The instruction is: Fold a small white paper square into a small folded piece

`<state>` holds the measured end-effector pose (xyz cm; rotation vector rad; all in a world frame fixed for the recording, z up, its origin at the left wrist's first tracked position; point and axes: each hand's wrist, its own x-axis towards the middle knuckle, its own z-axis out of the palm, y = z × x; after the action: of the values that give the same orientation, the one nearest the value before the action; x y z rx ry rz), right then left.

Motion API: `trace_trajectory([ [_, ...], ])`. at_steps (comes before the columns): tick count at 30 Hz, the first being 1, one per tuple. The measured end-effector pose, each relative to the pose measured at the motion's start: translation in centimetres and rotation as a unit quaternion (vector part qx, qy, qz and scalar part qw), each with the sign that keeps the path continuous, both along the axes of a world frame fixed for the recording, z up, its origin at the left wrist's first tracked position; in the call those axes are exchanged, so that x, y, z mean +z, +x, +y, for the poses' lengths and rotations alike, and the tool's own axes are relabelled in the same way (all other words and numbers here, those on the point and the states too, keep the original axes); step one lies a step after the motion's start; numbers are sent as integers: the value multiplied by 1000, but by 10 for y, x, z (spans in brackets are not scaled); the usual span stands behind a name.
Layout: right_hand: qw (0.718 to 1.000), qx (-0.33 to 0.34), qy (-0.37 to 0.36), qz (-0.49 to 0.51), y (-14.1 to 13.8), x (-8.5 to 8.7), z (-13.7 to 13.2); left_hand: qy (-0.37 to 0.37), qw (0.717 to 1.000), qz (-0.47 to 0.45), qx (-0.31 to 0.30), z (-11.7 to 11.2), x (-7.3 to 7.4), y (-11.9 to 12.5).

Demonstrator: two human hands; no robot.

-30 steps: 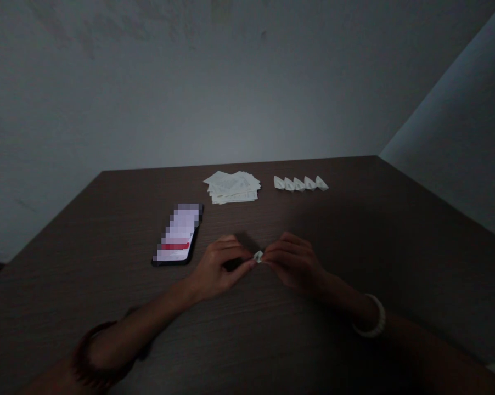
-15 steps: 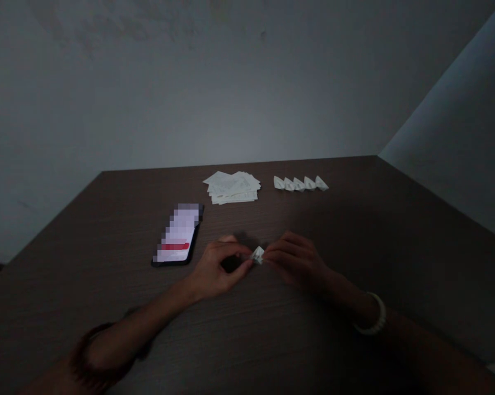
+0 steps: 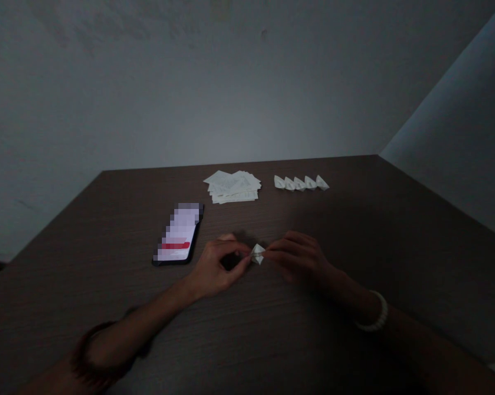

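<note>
A small folded white paper piece (image 3: 257,254) sits between my two hands, just above the dark wooden table (image 3: 354,236). My left hand (image 3: 217,267) pinches its left side with thumb and fingers curled. My right hand (image 3: 299,258) pinches its right side with the fingertips pressed together. A dark bracelet is on my left wrist and a white bead bracelet on my right wrist.
A lit phone (image 3: 178,234) lies left of my hands. A loose stack of white paper squares (image 3: 232,187) rests at the far edge. A row of several small folded paper shapes (image 3: 301,183) stands to its right. Walls close the table behind and right.
The paper piece shows more between the fingertips now, opened into a wider pointed shape. Both hands stayed almost in place.
</note>
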<state>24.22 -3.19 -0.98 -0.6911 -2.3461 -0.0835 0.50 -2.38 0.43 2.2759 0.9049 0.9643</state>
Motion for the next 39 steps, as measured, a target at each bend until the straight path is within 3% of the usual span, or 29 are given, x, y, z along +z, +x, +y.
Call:
trace_trajectory([
  [11, 986, -63, -108, 108, -4, -11, 3, -4, 1000, 17, -6, 2, -4, -1],
  [18, 989, -44, -137, 43, -2, -14, 5, 10, 997, 77, -11, 5, -11, -4],
  [25, 987, -52, -148, 18, -6, -12, 4, 69, 987, 129, -58, 4, -11, 0],
  [32, 981, -68, -182, 24, -12, -10, 5, 53, 988, 127, -76, 3, -7, 3],
  [39, 982, -99, -160, -2, -15, -10, 5, 37, 989, 134, -57, 3, -5, 5],
])
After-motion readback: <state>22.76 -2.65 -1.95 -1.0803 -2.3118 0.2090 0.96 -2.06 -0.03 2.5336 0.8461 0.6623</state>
